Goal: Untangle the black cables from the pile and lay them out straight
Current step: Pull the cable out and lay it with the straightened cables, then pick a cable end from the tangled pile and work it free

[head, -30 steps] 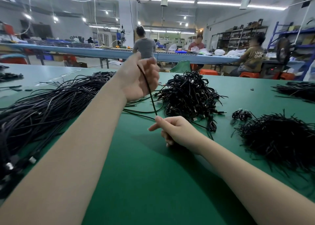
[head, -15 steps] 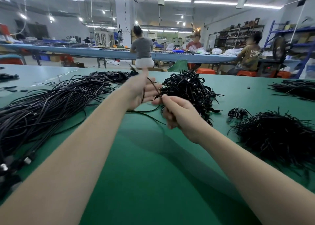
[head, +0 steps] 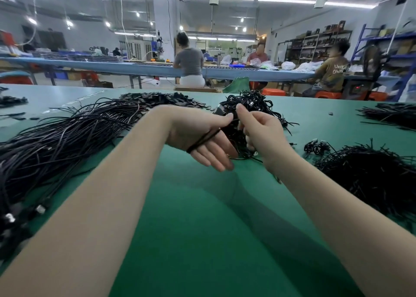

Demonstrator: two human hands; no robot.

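Note:
My left hand (head: pixel 200 137) hovers over the green table (head: pixel 202 240) in front of the tangled pile of black cables (head: pixel 256 104). A black cable (head: pixel 203 140) is looped across this hand, running from under the thumb to the hand's lower edge. Its fingers point down and to the right, and the thumb hooks over the cable. My right hand (head: pixel 263 134) is close beside it, fingers curled, pinching the same cable at the pile's near side. Thumb and right forefinger nearly touch. The cable's far end is lost in the tangle.
Long black cables (head: pixel 56 139) lie in a broad sheaf on the left. A bristly black heap (head: pixel 369 175) sits right, with a small coiled bundle (head: pixel 316 147) beside it. More cables (head: pixel 391 114) lie far right, flat black pieces (head: pixel 162 98) behind. People sit at a blue bench beyond.
My left hand came down from its raised hold, my right hand rose off the table, and both met at the tangled pile. The cable now loops round my left hand.

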